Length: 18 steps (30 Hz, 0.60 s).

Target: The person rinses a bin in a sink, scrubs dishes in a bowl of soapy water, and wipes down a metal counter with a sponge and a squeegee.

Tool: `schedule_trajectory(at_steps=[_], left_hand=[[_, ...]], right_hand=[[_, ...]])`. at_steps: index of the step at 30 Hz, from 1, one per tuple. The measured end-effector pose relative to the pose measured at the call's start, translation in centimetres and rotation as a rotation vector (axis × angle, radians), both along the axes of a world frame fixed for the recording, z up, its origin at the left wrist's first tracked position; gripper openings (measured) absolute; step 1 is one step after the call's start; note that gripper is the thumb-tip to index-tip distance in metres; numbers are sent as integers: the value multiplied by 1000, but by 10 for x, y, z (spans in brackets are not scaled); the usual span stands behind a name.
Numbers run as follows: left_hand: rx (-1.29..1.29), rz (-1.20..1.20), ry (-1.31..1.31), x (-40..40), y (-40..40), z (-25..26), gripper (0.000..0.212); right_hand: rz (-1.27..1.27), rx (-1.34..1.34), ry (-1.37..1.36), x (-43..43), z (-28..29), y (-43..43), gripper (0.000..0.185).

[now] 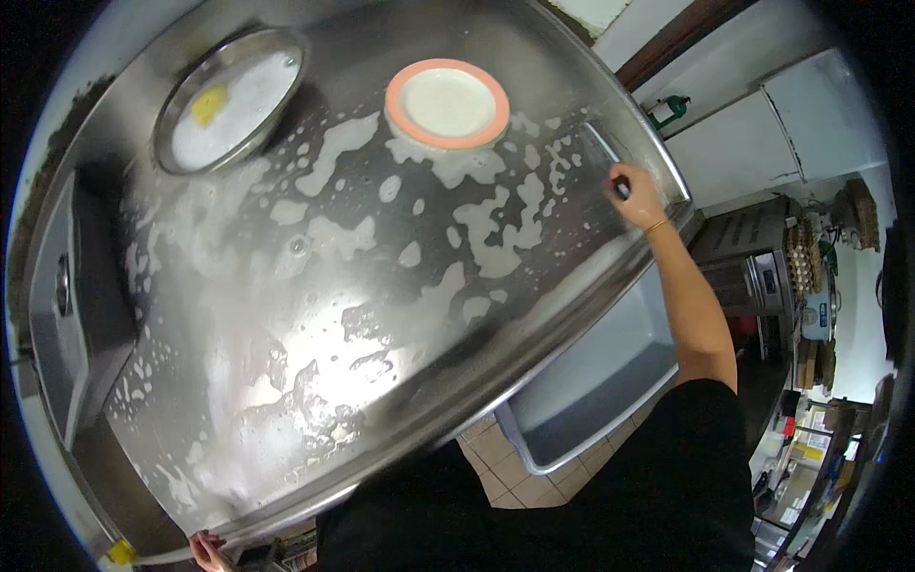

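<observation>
My right hand (636, 194) is closed around the dark handle of a thin metal utensil (602, 143), at the right side of a wet, sudsy stainless steel sink counter (400, 286); its exact kind cannot be told. My left hand (207, 550) is at the front rim, lower left, partly cut off by the picture's edge; whether it grips the rim is unclear. White plates with an orange rim (447, 104), apparently stacked, sit on the steel towards the back. To their left a round steel basin (161, 139) holds white suds and a yellow sponge (209, 106).
A grey plastic tub (593, 379) stands below the front edge, over a tiled floor (511, 465). At the far left is a grey angular metal piece (75, 314). A yellow item (121, 552) lies at the lower left corner. Kitchen equipment and egg trays (804, 257) are at the right.
</observation>
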State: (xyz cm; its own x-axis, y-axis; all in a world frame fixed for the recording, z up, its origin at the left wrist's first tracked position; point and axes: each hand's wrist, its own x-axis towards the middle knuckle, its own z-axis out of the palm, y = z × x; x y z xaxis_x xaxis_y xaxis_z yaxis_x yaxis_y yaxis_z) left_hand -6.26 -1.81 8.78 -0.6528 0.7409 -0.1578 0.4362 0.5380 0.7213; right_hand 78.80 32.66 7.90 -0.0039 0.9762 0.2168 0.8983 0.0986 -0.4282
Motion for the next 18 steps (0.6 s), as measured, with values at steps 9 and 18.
schedule_trajectory(at_steps=[9,18], left_hand=[[389,17,-5,-42,-41,-8,20],[495,168,-30,-142,-153,13,17]], right_hand=[[285,-54,83,-297,3,-93,18],[287,-60,198,-669,14,-192,13]])
